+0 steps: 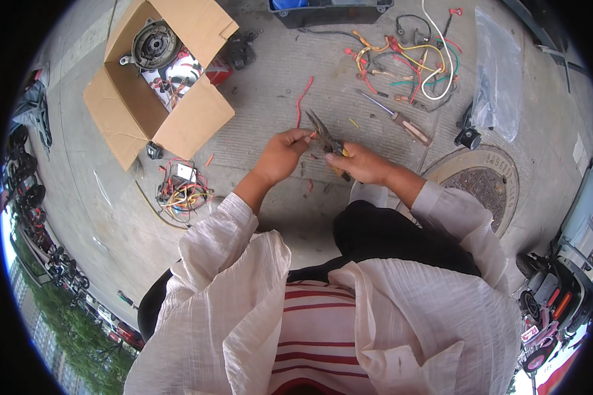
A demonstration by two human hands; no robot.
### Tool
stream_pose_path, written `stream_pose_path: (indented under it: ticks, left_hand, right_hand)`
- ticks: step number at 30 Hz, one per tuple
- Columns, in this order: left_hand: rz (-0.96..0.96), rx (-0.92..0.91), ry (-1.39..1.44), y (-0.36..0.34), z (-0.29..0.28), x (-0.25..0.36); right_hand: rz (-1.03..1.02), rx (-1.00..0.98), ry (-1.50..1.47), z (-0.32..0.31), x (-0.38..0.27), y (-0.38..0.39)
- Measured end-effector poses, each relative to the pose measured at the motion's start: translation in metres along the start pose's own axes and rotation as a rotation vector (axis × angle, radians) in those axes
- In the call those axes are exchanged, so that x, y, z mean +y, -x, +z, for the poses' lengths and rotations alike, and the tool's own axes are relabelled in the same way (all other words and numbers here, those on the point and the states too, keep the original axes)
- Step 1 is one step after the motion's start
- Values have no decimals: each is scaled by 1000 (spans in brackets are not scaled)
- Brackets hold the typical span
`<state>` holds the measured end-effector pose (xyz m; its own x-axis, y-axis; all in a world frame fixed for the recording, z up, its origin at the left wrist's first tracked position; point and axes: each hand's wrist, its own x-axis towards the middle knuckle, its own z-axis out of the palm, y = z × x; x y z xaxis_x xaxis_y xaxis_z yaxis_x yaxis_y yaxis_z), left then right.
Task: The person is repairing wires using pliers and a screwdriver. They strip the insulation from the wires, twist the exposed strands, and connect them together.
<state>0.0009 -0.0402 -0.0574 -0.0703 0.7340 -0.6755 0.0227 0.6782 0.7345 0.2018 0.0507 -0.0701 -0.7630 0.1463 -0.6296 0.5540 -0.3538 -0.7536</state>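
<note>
My right hand (356,161) grips dark pliers (329,141) with yellow handles, their jaws pointing up and left. My left hand (283,155) pinches a short orange-red wire piece (314,134) at the jaws. A red wire (302,99) lies on the concrete just above my left hand, and small cut bits (310,185) lie below. Right of the pliers is a screwdriver (408,126) with a brown handle. A jumble of coloured wires (402,66) with connectors lies beyond it.
An open cardboard box (115,118) holds a metal hub (155,46) and wires. A wire bundle (181,194) lies lower left. A black bin (329,13), plastic bag (497,79), black part (468,131) and manhole cover (474,184) surround me. Two-wheelers (33,184) stand at the edges.
</note>
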Motion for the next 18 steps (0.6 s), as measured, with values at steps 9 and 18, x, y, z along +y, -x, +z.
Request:
stream_pose_path:
  ticks: [9, 18]
  left_hand:
    - [157, 55, -371, 3, -1, 14]
    - [5, 61, -33, 1, -2, 10]
  right_hand:
    - [-59, 111, 213, 3, -2, 1]
    - [141, -60, -270, -1, -9, 1]
